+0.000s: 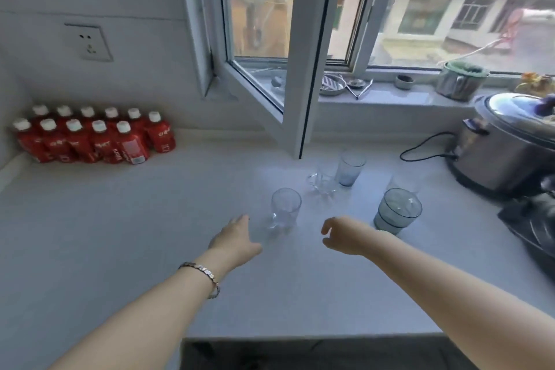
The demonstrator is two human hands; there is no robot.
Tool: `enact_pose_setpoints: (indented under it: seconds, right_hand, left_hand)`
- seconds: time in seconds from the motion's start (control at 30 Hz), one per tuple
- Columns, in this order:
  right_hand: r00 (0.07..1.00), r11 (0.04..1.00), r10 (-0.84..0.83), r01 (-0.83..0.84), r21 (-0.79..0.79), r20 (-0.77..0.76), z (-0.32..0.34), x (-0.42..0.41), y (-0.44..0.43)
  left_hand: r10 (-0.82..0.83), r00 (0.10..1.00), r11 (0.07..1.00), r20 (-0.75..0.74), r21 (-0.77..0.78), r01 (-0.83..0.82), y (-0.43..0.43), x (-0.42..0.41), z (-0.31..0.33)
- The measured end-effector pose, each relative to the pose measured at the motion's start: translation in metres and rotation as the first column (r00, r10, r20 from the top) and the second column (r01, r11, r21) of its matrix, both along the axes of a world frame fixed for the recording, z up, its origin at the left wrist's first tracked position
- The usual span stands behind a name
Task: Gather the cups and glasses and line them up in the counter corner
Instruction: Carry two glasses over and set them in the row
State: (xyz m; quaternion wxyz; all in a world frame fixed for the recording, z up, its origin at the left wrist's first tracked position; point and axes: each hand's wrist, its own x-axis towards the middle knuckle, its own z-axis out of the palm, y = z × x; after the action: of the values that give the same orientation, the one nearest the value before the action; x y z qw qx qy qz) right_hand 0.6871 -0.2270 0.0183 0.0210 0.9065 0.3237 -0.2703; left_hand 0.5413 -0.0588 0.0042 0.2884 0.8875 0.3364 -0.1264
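Observation:
Several glasses stand on the white counter (120, 219) below the window. Nearest is a clear handled mug (285, 210). Behind it sit a second clear mug (322, 180) and a bluish tumbler (350, 167). To the right is a wide glass with a dark band (397, 211), with a faint clear glass (405, 179) behind it. My left hand (237, 239) reaches toward the near mug, fingers apart, just left of it and not touching. My right hand (345, 236) hovers with curled fingers between the near mug and the banded glass, holding nothing.
Several red bottles with white caps (96, 138) fill the far left counter corner. An open window sash (295, 99) juts over the counter above the glasses. A steel cooker (504, 147) with its cord stands at the right, a dark appliance (534, 219) in front of it.

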Motion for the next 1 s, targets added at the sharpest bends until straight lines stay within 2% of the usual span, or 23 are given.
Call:
enact_pose_setpoints:
  seconds: [0.13,0.23,0.33,0.53,0.63,0.73,0.87,0.93,1.0]
  right_hand:
    - [0.992,0.992,-0.123,0.123,-0.012,-0.038,0.003,0.041,0.005]
    - [0.977,0.977,-0.21,0.21,-0.024,-0.037,0.004,0.066,0.004]
    - [0.966,0.966,-0.256,0.254,-0.044,-0.042,0.0,0.086,0.002]
    - [0.97,0.969,-0.244,0.244,0.04,0.002,-0.015,0.126,0.021]
    - [0.988,0.983,-0.114,0.097,0.156,0.106,-0.022,0.149,0.044]
    - [0.959,0.989,0.135,-0.144,0.018,0.249,-0.026,0.181,0.066]
    - [0.938,0.962,0.252,-0.216,-0.169,0.238,-0.044,0.215,0.085]
    - [0.924,0.95,0.292,-0.251,-0.185,0.246,-0.057,0.218,0.088]
    - [0.905,0.952,0.307,-0.292,-0.097,0.293,-0.065,0.216,0.086]
  left_hand:
    - [-0.18,0.983,0.984,0.039,0.021,0.179,0.01,0.07,-0.008]
    - [-0.3,0.954,0.953,-0.005,0.042,0.3,0.02,0.114,-0.019]
    - [-0.335,0.94,0.942,-0.06,-0.028,0.334,0.023,0.138,-0.031]
    - [-0.262,0.965,0.964,0.013,-0.038,0.262,0.031,0.141,-0.041]
    - [-0.192,0.981,0.98,0.024,-0.043,0.193,0.034,0.134,-0.037]
    - [-0.085,0.996,0.995,0.019,-0.043,0.086,0.034,0.125,-0.031]
    - [0.064,0.997,0.998,0.034,-0.008,-0.064,0.029,0.121,-0.02]
    - [0.139,0.989,0.99,0.041,-0.004,-0.139,0.023,0.121,-0.019]
    - [0.209,0.977,0.978,0.044,0.009,-0.21,0.018,0.119,-0.019]
